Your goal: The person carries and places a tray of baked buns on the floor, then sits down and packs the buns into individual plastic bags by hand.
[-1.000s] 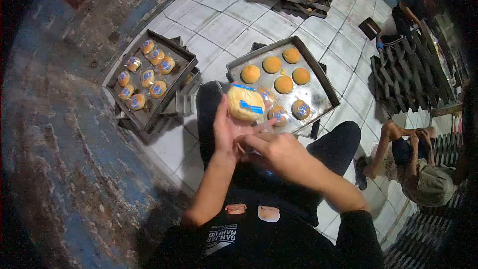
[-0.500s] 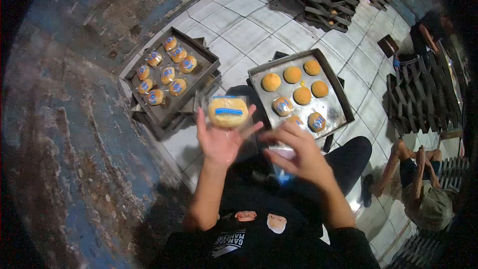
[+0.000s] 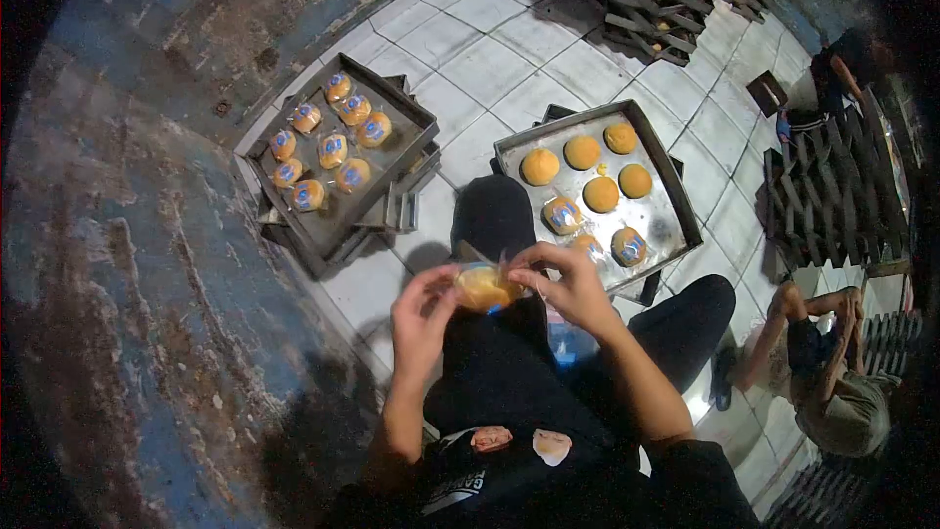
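Observation:
Between my hands, above my lap, is a round bread bun (image 3: 484,289) in a clear plastic wrapper with blue print. My left hand (image 3: 421,312) grips the wrapper's left side with bent fingers. At its upper right, my right hand (image 3: 563,284) pinches the wrapper's edge. Just ahead on the right, a metal tray (image 3: 676,225) bears several bare buns (image 3: 582,152) and a few wrapped ones (image 3: 629,246). A second tray (image 3: 397,152), to the left, carries several wrapped buns (image 3: 333,149). A blue-printed plastic packet (image 3: 568,341) lies by my right thigh, partly hidden.
Both trays sit on other trays on the white tiled floor (image 3: 480,49). A worn blue wall (image 3: 147,264) runs along the left. Dark stacked trays stand at the back (image 3: 636,0) and right (image 3: 832,196). Another person (image 3: 837,382) sits at the right.
The bun has come down from my open left palm toward my lap and turned over. My left fingers have closed on its wrapper, and my right hand has moved up to pinch it.

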Tool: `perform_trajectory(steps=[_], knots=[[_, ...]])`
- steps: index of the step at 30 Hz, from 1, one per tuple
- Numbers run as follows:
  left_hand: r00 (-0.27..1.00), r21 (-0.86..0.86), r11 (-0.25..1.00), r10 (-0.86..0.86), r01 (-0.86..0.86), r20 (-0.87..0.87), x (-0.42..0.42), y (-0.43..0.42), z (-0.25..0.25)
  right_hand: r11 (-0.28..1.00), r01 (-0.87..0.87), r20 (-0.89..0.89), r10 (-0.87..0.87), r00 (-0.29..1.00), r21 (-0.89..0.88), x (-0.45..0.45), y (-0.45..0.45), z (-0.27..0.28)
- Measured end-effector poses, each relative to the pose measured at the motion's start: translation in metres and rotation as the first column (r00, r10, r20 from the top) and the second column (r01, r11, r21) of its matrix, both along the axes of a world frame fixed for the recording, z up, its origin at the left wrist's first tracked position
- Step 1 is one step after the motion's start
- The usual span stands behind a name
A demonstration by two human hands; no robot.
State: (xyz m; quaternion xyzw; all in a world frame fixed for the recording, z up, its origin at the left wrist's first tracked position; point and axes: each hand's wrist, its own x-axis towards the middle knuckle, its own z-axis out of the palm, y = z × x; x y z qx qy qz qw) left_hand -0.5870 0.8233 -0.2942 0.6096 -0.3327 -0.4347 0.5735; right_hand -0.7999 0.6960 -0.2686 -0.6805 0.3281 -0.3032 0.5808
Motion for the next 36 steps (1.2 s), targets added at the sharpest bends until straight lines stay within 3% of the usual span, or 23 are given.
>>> perform_trajectory(steps=[1, 3, 6, 10, 12, 13, 15, 16, 18, 19, 20, 21, 22, 24, 25, 26, 28, 31, 32, 34, 36], knots=[[1.0, 0.001, 1.0, -0.004, 0.004, -0.002, 0.0, -0.004, 0.001, 1.0, 0.004, -0.002, -0.004, 1.0, 0.001, 0.0, -0.001, 0.001], [0.962, -0.004, 1.0, -0.003, 0.004, 0.272, 0.0, -0.01, 0.005, 1.0, 0.016, -0.061, -0.016, 0.998, -0.006, 0.001, -0.001, 0.002], [0.919, 0.008, 0.998, -0.063, 0.064, 0.39, 0.004, -0.011, 0.016, 1.0, 0.008, -0.036, -0.008, 0.999, 0.003, 0.001, -0.003, -0.003], [0.947, -0.006, 1.0, -0.025, 0.028, 0.32, 0.001, -0.015, 0.014, 0.999, 0.007, -0.009, -0.007, 1.0, 0.038, -0.002, -0.002, -0.004], [0.927, 0.067, 0.996, -0.082, 0.061, 0.366, 0.007, -0.013, 0.014, 0.995, 0.005, -0.018, -0.003, 1.0, 0.099, -0.007, 0.0, 0.002], [0.928, 0.071, 0.996, -0.082, 0.06, 0.364, 0.011, -0.007, 0.019, 0.964, 0.03, 0.005, -0.033, 0.999, 0.266, -0.013, 0.001, 0.013], [0.997, 0.129, 0.989, -0.064, 0.068, -0.03, 0.018, 0.005, 0.033, 0.841, 0.07, -0.048, -0.053, 0.997, 0.537, -0.028, 0.0, 0.029], [0.997, 0.134, 0.989, -0.063, 0.067, -0.034, 0.021, 0.006, 0.026, 0.838, 0.072, -0.052, -0.052, 0.997, 0.541, -0.027, 0.0, 0.025], [0.982, 0.182, 0.979, -0.054, 0.088, -0.181, 0.026, 0.004, 0.008, 0.883, 0.081, -0.09, -0.044, 0.995, 0.463, -0.024, -0.003, 0.003], [0.982, 0.185, 0.979, -0.051, 0.084, -0.18, 0.029, 0.006, 0.005, 0.954, 0.07, -0.01, -0.07, 0.998, 0.291, -0.019, -0.003, -0.007], [0.991, 0.109, 0.988, -0.097, 0.107, -0.087, 0.031, 0.008, 0.003, 0.952, 0.066, -0.01, -0.066, 0.998, 0.297, -0.025, -0.001, -0.013], [0.99, 0.042, 0.99, -0.138, 0.138, 0.006, 0.031, 0.012, 0.001, 0.987, 0.048, -0.038, -0.042, 0.998, 0.156, -0.029, 0.001, -0.004], [0.99, 0.059, 0.989, -0.138, 0.138, -0.003, 0.029, 0.018, -0.004, 1.0, 0.023, -0.071, -0.022, 0.997, 0.016, -0.034, 0.005, 0.001], [0.985, 0.132, 0.978, -0.169, 0.165, 0.026, 0.024, 0.033, -0.018, 0.999, 0.044, -0.088, -0.046, 0.995, -0.024, -0.04, 0.019, -0.029], [0.991, 0.226, 0.97, -0.066, 0.091, -0.113, 0.016, 0.041, -0.03, 0.989, 0.075, -0.125, -0.06, 0.99, 0.126, -0.043, 0.029, -0.046], [0.991, 0.229, 0.969, -0.066, 0.091, -0.114, 0.012, 0.041, -0.037, 0.957, 0.109, -0.161, -0.066, 0.985, 0.27, -0.042, 0.033, -0.05], [0.98, 0.396, 0.915, -0.001, 0.081, -0.198, 0.006, 0.05, -0.047, 0.954, 0.1, -0.276, -0.019, 0.961, 0.284, -0.045, 0.039, -0.056], [0.977, 0.438, 0.89, -0.04, 0.13, -0.209, 0.005, 0.046, -0.056, 0.864, 0.063, -0.19, 0.039, 0.981, 0.5, -0.045, 0.036, -0.071], [0.972, 0.455, 0.876, -0.061, 0.161, -0.227, 0.007, 0.045, -0.058, 0.863, 0.063, -0.188, 0.037, 0.981, 0.5, -0.043, 0.032, -0.074], [0.966, 0.459, 0.864, -0.107, 0.208, -0.236, 0.013, 0.041, -0.059, 0.761, -0.052, -0.085, 0.14, 0.987, 0.646, -0.04, 0.021, -0.076], [0.956, 0.459, 0.849, -0.161, 0.26, -0.244, 0.01, 0.036, -0.056, 0.721, -0.139, -0.022, 0.209, 0.978, 0.679, -0.044, 0.014, -0.082]])
